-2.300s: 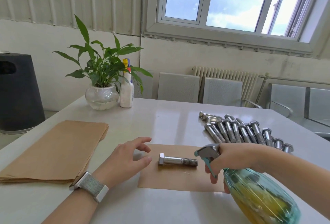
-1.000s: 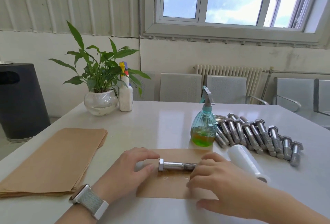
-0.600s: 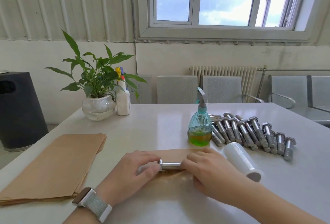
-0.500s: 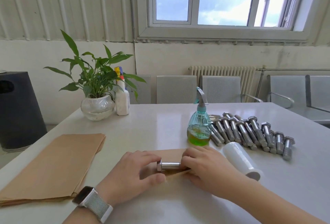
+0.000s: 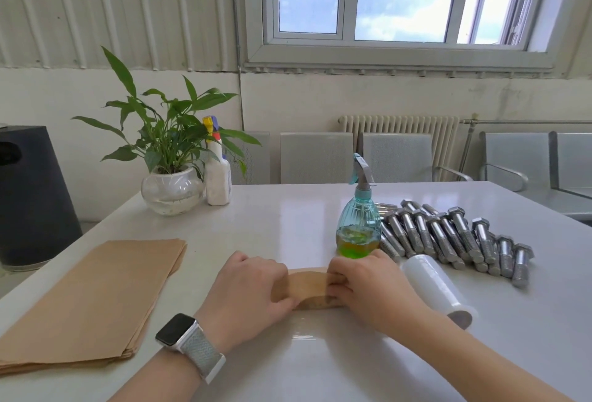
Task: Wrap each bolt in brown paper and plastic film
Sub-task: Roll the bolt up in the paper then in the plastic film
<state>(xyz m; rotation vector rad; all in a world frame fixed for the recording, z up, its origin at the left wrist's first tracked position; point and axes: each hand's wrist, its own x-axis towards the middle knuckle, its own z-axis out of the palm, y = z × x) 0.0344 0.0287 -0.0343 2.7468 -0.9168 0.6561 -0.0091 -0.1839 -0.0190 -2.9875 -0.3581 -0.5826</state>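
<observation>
Both hands are curled round a roll of brown paper (image 5: 309, 286) on the table (image 5: 288, 219) — the left hand (image 5: 246, 289) grips one end, the right hand (image 5: 368, 289) the other, fingers bent over the top. The step in hand looks like the paper wrap of one bolt; the bolt itself is hidden, presumably inside the roll between the two hands. The next move likely calls for closing the paper ends, then reaching for the plastic film roll (image 5: 435, 289) lying just beside the right hand. Beyond that hand stand a spray bottle (image 5: 358, 225) and the unwrapped bolts (image 5: 448, 235) — their count is hard to make out. A stack of brown paper sheets (image 5: 96, 292) lies outside the left hand. How tightly the paper is wound cannot be told.
</observation>
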